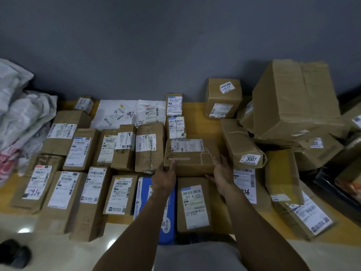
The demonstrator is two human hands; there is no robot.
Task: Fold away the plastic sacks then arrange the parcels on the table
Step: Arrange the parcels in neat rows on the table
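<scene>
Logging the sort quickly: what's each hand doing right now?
Left hand: open, straight fingers against the cardboard box.
Right hand: open, fingers against the same box's right end.

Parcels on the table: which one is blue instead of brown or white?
The blue parcel in the front row, partly under the left forearm. The boxes beside it are brown cardboard; it alone is blue.

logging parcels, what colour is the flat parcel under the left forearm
The flat parcel is blue with pale print; the head view shows it.
</scene>
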